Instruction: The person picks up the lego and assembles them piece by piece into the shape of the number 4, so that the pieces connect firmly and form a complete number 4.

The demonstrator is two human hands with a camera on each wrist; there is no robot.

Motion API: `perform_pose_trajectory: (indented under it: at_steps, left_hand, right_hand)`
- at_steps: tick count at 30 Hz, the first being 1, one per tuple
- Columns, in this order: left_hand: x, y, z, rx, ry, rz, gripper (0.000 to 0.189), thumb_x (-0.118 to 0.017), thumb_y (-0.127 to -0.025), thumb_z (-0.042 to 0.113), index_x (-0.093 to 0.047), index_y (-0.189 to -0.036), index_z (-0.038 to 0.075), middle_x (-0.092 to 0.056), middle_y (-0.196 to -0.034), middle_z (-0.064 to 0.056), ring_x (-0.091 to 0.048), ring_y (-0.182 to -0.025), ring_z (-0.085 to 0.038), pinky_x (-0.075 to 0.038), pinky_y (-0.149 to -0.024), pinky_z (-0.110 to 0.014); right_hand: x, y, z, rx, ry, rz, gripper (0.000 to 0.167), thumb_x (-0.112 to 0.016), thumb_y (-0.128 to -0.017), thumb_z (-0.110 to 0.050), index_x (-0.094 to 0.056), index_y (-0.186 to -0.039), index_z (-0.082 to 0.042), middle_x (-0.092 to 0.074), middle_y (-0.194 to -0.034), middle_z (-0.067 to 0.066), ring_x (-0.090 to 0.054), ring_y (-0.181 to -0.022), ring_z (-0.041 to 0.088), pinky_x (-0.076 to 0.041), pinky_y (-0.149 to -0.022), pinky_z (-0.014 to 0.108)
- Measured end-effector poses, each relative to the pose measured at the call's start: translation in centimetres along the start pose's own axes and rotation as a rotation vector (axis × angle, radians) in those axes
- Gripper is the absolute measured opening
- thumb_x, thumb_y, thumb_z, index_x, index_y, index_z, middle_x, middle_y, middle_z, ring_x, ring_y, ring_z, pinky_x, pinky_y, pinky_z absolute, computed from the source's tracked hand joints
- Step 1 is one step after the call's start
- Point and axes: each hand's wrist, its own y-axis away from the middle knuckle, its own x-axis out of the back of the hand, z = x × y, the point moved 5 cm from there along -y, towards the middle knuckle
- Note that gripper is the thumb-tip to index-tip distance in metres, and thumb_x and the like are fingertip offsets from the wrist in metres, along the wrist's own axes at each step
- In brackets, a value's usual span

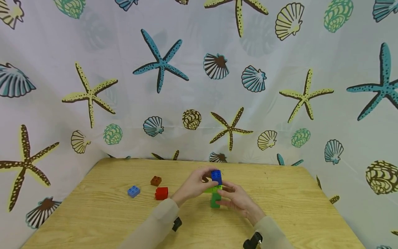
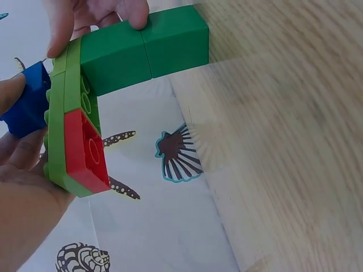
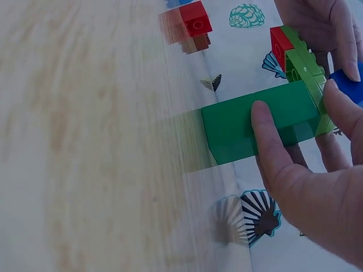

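Two dark green blocks (image 2: 144,51) form an upright column on the wooden table. Across its top lie long light green bricks (image 2: 57,136), sticking out to the left. Under that overhang sits a red block (image 2: 82,150), best seen in the left wrist view. My left hand (image 1: 196,183) pinches a blue block (image 1: 216,176) between thumb and fingers, right at the light green studs above the column. With its fingers around the green column, my right hand (image 1: 239,202) grips it; one fingertip lies on a green block's face in the right wrist view.
Left of the hands lie a loose light blue brick (image 1: 133,191), a brown brick (image 1: 156,180) and a red block (image 1: 161,193) on its side. A curtain (image 1: 186,100) with starfish and shells hangs behind the wooden table (image 1: 102,214).
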Motion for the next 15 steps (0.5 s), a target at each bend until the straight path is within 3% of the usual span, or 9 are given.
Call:
perform_pose_trajectory:
  at_steps: [9, 15]
  left_hand:
    - [-0.28, 0.14, -0.04, 0.0, -0.045, -0.023, 0.045, -0.068, -0.093, 0.017, -0.057, -0.136, 0.012, -0.067, -0.119, -0.004, -0.061, -0.103, -0.017, -0.051, -0.087, -0.034]
    - [-0.4, 0.39, 0.16, -0.003, -0.056, -0.049, 0.046, -0.068, -0.093, 0.015, -0.056, -0.138, 0.011, -0.067, -0.119, -0.005, -0.061, -0.106, -0.022, -0.051, -0.085, -0.033]
  right_hand:
    - [-0.09, 0.13, 0.18, -0.005, 0.001, -0.013, 0.065, -0.063, -0.097, -0.016, -0.032, -0.152, -0.004, -0.041, -0.143, 0.022, -0.059, -0.113, 0.019, -0.05, -0.1, 0.042]
    - [-0.04, 0.17, 0.25, -0.009, 0.016, -0.011, 0.065, -0.062, -0.097, -0.017, -0.031, -0.153, -0.004, -0.034, -0.149, 0.026, -0.059, -0.115, 0.019, -0.049, -0.101, 0.043]
